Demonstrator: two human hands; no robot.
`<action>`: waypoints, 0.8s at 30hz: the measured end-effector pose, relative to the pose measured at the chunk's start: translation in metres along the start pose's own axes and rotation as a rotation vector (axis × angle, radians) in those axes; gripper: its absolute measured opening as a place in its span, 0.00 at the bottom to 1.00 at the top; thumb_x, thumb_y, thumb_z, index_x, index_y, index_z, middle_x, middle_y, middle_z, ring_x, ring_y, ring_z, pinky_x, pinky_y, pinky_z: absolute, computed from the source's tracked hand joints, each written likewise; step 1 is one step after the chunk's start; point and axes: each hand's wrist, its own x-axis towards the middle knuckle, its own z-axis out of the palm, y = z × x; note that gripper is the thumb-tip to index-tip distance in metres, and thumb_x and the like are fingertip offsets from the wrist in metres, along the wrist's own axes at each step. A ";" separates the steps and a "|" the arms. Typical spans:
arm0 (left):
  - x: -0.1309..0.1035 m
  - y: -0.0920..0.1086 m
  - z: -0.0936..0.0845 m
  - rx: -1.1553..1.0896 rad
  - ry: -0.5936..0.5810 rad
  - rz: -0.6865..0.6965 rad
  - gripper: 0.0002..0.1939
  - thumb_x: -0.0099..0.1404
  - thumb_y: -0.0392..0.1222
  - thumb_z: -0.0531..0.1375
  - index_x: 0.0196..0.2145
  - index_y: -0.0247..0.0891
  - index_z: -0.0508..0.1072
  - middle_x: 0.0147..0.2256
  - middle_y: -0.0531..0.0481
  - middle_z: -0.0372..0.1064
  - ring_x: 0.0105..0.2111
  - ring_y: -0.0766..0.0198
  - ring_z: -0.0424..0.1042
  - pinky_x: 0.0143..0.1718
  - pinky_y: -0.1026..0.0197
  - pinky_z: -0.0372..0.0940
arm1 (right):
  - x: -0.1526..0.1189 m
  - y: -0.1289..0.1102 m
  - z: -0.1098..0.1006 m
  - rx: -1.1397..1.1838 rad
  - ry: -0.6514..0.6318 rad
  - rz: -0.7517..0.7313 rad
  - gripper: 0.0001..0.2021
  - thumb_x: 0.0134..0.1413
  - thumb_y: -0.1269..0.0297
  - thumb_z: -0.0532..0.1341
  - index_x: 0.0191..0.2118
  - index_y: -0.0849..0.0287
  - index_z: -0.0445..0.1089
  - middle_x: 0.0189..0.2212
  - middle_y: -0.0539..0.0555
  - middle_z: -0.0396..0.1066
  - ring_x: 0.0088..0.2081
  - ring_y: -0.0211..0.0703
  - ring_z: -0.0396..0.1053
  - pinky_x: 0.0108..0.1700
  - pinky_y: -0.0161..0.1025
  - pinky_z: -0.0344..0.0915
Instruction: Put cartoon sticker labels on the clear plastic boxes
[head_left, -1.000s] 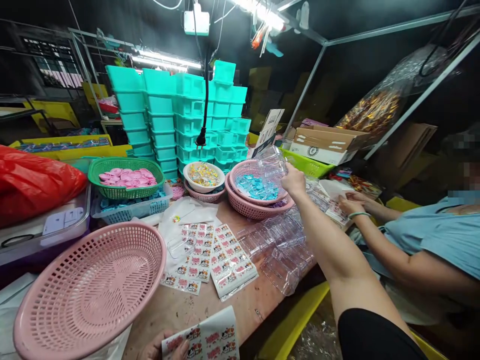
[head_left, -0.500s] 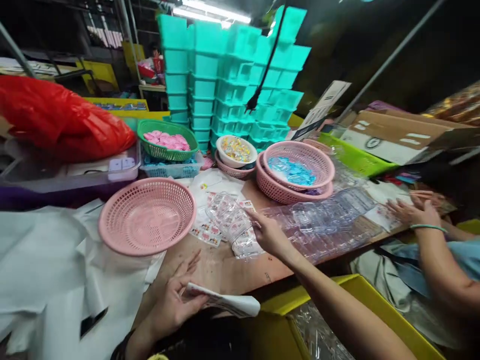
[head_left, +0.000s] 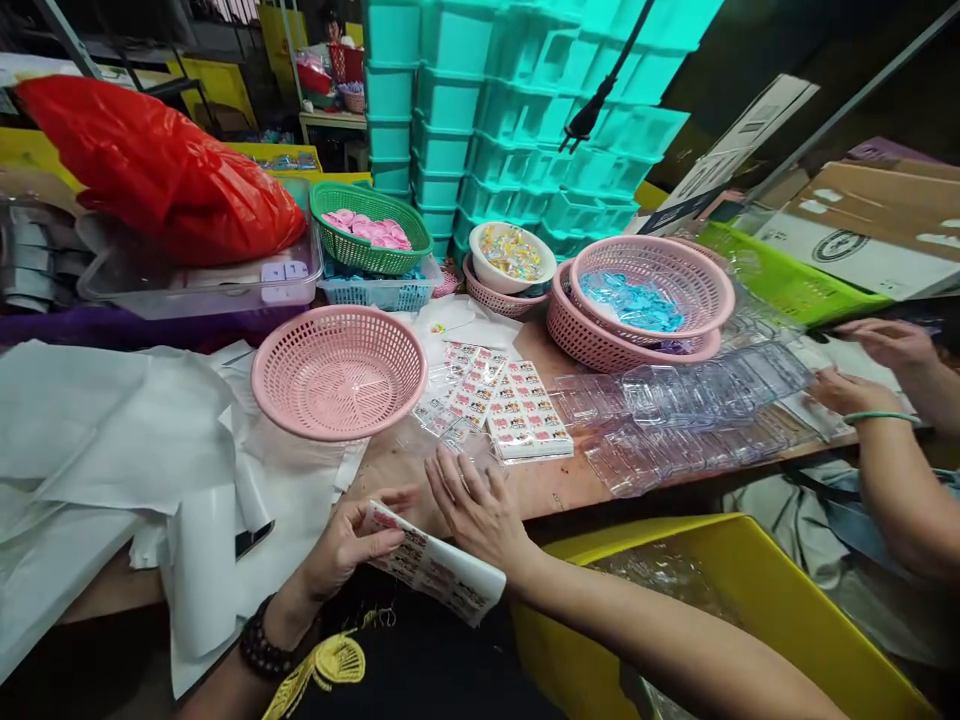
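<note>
My left hand (head_left: 345, 545) grips a sheet of stickers (head_left: 435, 565) at its left end, thumb on top. The sheet curls and hangs past the table's near edge, its small printed pictures facing me. My right hand (head_left: 480, 510) is spread with fingers stretched out, just above the held sheet's right part. Beyond its fingertips lie clear plastic pieces (head_left: 457, 425) over some printed sheets. Beside them sits a stack of sticker sheets (head_left: 529, 415) with rows of pink and dark pictures. An empty pink basket (head_left: 341, 425) stands to the left.
Rows of clear plastic blister shells (head_left: 690, 400) lie to the right, near a co-worker's hands (head_left: 862, 390). Further back are a pink basket with blue pieces (head_left: 637, 300), a white bowl (head_left: 514, 260) and stacked teal bins (head_left: 450, 120). A yellow bin (head_left: 720, 540) stands below the table edge.
My right hand has drawn back from the plastic pieces toward the held sheet, its fingers now spread. The plastic has shifted left, baring the sticker stack. The held sheet has turned its printed side toward me.
</note>
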 end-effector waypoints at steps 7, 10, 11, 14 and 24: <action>-0.020 0.018 0.001 -0.002 0.143 -0.082 0.17 0.50 0.50 0.75 0.32 0.34 0.81 0.27 0.50 0.79 0.27 0.65 0.75 0.32 0.65 0.71 | 0.000 0.027 -0.009 0.586 0.132 0.077 0.16 0.66 0.71 0.54 0.56 0.56 0.70 0.55 0.62 0.73 0.55 0.49 0.69 0.53 0.47 0.68; -0.017 0.016 0.016 0.086 0.166 -0.020 0.18 0.50 0.50 0.74 0.33 0.34 0.82 0.30 0.47 0.81 0.30 0.62 0.77 0.33 0.64 0.72 | -0.002 0.041 -0.036 0.916 0.201 0.440 0.12 0.68 0.65 0.55 0.54 0.52 0.69 0.48 0.59 0.74 0.49 0.46 0.73 0.46 0.43 0.71; -0.016 0.015 0.022 0.123 0.146 0.003 0.17 0.51 0.51 0.74 0.32 0.34 0.82 0.30 0.47 0.81 0.30 0.62 0.77 0.33 0.63 0.72 | -0.004 0.041 -0.047 0.995 0.147 0.494 0.13 0.66 0.60 0.58 0.54 0.52 0.68 0.48 0.58 0.74 0.48 0.47 0.73 0.45 0.43 0.72; -0.014 0.009 0.038 0.254 0.086 0.081 0.15 0.55 0.51 0.71 0.30 0.34 0.82 0.28 0.46 0.80 0.28 0.61 0.76 0.31 0.63 0.70 | -0.011 0.028 -0.073 1.088 -0.137 0.427 0.18 0.57 0.56 0.67 0.52 0.53 0.71 0.43 0.56 0.77 0.43 0.48 0.75 0.44 0.43 0.71; -0.011 0.002 0.053 0.334 0.041 0.076 0.19 0.59 0.55 0.68 0.30 0.33 0.83 0.26 0.47 0.79 0.25 0.63 0.74 0.27 0.64 0.66 | -0.022 0.007 -0.074 1.210 -0.147 0.516 0.06 0.63 0.61 0.63 0.39 0.54 0.77 0.31 0.51 0.79 0.33 0.42 0.75 0.39 0.38 0.69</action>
